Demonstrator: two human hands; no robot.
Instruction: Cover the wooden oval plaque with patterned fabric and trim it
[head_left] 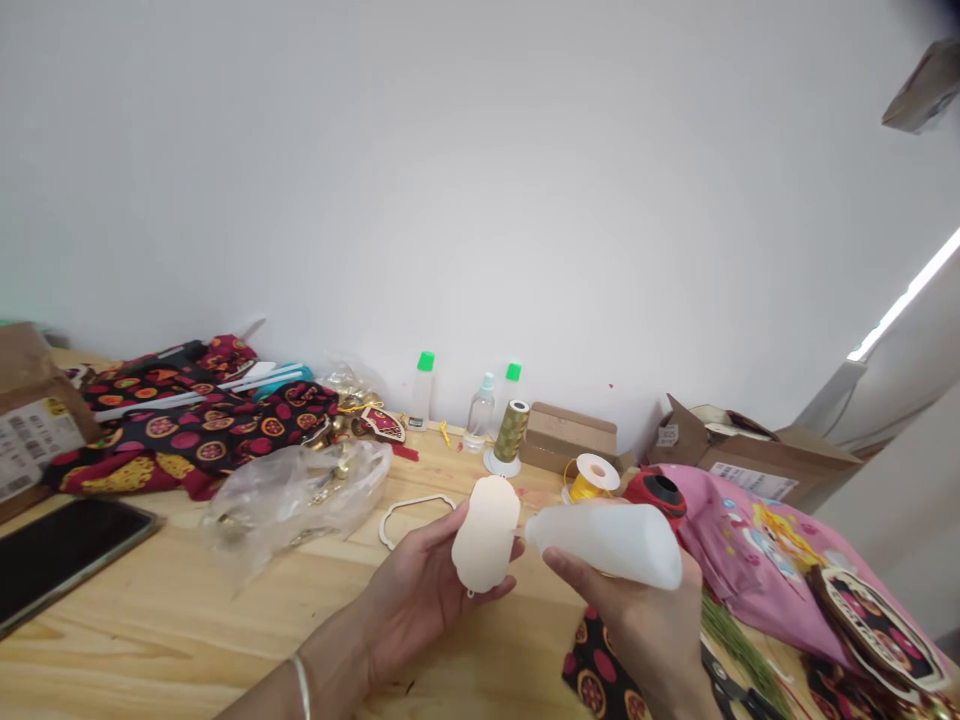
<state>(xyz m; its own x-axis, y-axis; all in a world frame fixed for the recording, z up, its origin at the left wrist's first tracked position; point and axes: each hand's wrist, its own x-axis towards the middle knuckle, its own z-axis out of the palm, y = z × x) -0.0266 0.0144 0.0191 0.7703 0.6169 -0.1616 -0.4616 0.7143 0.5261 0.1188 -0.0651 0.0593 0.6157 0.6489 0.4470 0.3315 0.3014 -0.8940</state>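
My left hand (427, 580) grips a pale, scallop-edged wooden plaque (486, 540) with small loops at its ends, its plain face toward me. In my right hand (637, 620) is a white squeeze bottle (611, 540), lying on its side with its narrow tip close to the plaque's right edge. Whether the tip touches the plaque, I cannot tell. Behind my left hand a thin wooden outline frame (397, 512) lies on the table. Patterned dark fabric (596, 670) lies partly under my right hand, and scissors (731, 690) show beside that wrist.
Patterned cloth (247, 430), a clear plastic bag of metal bits (307, 490) and a phone (67, 555) lie to the left. Along the wall stand small bottles (480, 415), a green thread cone (512, 432) and a cardboard box (570, 437). A pink bag (750, 570) is at right.
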